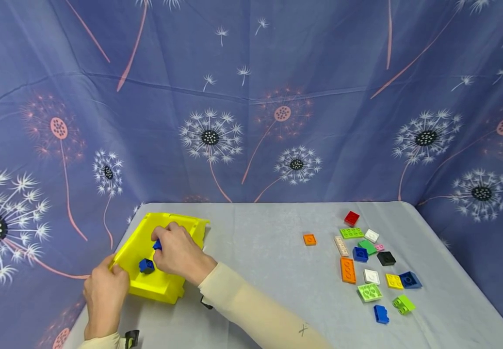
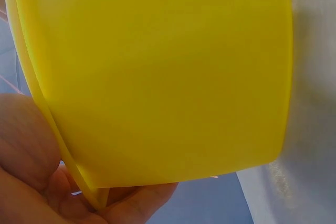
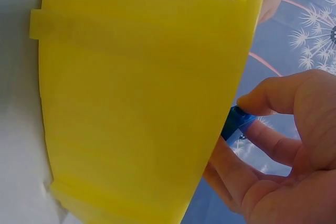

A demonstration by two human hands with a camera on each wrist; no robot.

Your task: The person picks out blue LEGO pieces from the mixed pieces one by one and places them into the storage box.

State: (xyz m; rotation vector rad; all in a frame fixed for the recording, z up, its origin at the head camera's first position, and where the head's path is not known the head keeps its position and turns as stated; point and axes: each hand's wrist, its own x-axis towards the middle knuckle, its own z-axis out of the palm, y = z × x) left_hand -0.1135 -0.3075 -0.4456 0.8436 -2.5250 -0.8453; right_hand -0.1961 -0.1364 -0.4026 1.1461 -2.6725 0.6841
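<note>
A yellow plastic bin (image 1: pixel 164 291) stands at the table's left side. My left hand (image 1: pixel 106 298) grips its near-left corner, thumb and fingers on either side of the rim in the left wrist view. Over the bin, my right hand (image 1: pixel 181 252) pinches a blue toy building brick (image 3: pixel 239 121) between thumb and fingers. In the right wrist view the bin's wall partly hides that brick. Another blue brick (image 1: pixel 146 266) lies on the bin's floor, below and left of the right hand.
Loose bricks in several colours lie on the right of the table, among them a red brick (image 1: pixel 351 218), a black brick (image 1: pixel 386 258) and a long orange brick (image 1: pixel 348 270). A small orange brick (image 1: pixel 310 239) lies apart, nearer the middle. A patterned curtain (image 1: pixel 251 121) hangs behind the table.
</note>
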